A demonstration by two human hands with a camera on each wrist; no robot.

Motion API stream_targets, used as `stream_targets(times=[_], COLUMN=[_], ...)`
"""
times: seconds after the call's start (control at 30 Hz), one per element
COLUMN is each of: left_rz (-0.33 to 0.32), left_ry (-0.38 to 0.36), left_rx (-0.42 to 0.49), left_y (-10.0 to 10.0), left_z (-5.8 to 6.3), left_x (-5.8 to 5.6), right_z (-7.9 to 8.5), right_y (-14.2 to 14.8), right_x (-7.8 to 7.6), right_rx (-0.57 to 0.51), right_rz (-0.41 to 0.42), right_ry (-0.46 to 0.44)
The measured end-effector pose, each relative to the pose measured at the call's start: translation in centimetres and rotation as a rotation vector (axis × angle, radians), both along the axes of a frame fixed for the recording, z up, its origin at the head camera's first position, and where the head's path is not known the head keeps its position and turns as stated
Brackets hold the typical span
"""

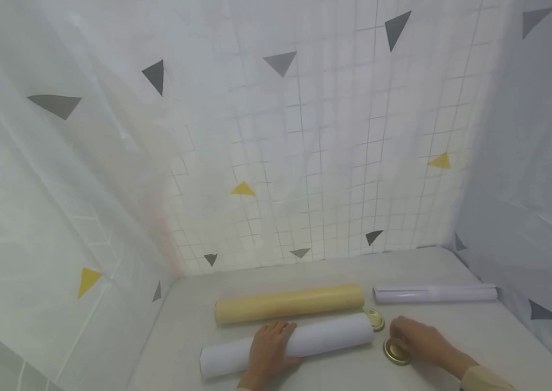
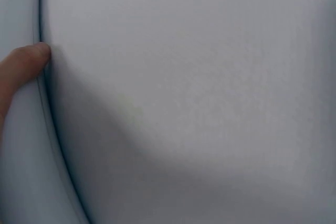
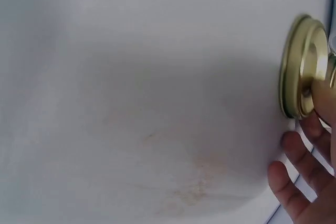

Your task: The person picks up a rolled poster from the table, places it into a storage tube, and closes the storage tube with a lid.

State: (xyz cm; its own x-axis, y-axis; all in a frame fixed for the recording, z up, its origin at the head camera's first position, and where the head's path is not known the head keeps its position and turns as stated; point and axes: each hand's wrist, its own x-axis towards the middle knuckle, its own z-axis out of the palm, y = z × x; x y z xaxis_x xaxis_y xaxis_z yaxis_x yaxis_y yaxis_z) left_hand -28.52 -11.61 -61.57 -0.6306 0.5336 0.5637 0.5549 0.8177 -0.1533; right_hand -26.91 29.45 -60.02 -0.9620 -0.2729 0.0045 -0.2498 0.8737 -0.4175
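My left hand (image 1: 270, 350) lies over a white cardboard tube (image 1: 331, 335), fingers across its top and thumb at the near side. The left wrist view shows the thumb (image 2: 26, 62) against the tube (image 2: 23, 145). Off the tube's right end, my right hand (image 1: 422, 341) pinches a round gold metal lid (image 1: 397, 353). In the right wrist view, the thumb is on the lid's (image 3: 295, 69) face and other fingers are spread below it. A second gold lid (image 1: 377, 320) sits by the tube's right end, partly hidden by it.
A yellow tube (image 1: 290, 304) lies behind the white one. To its right lies a rolled glossy white sheet (image 1: 434, 294). The white table (image 1: 183, 320) meets a sheet-covered wall (image 1: 276, 136) with triangle and grid prints at the back, and further coverings at both sides.
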Motion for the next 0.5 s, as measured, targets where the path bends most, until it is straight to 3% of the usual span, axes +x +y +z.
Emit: stream_targets(times=[0.13,0.37,0.5], left_rz=[0.003,0.007,0.007], left_ry=[-0.004,0.011,0.027], left_rx=[-0.001,-0.011,-0.022], left_y=[0.2,0.2,0.2], left_z=[0.3,0.7,0.6], left_x=[0.2,0.2,0.2], right_z=[-0.2,-0.8,-1.1], right_y=[0.2,1.4,1.9], right_x=[0.1,0.3,0.4], right_rx=[0.005,0.002,0.004], right_rz=[-0.036,0.118,0.163], right_ry=[-0.029,0.019,0.030])
